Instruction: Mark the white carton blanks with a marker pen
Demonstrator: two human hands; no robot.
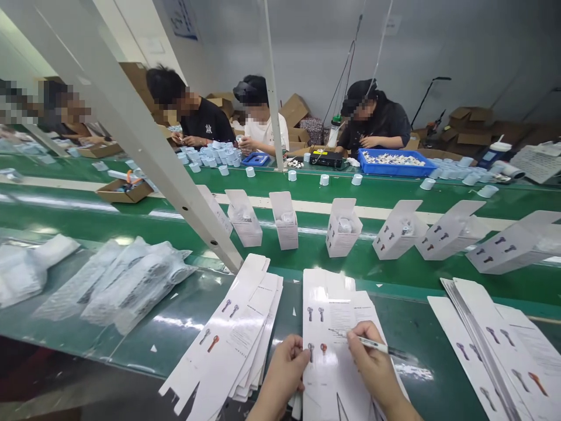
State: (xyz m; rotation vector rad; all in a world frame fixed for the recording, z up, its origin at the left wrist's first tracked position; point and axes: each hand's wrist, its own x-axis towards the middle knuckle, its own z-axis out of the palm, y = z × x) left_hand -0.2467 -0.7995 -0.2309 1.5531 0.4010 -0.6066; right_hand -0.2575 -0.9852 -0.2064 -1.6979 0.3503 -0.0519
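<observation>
A flat white printed carton (326, 327) lies in front of me on top of others, showing small pictures of tools and fine text. My left hand (287, 371) is closed at its left edge, thumb on top and fingers pinching the card. In my right hand (372, 368) a white pen (371, 344) is gripped, its tip pointing left over the printed text; whether it touches the card I cannot tell. To the left, a fanned stack of flat cartons (234, 327) rests at the table edge. More flat cartons (504, 345) are piled at the right.
Several upright open boxes (287, 231) with wrapped contents stand along the green conveyor (307, 257). Bubble-wrapped items (135, 280) lie at the left. A slanted metal post (144, 140) crosses the left side. Beyond, several people work near light-blue caps (219, 153) and a blue tray (394, 169).
</observation>
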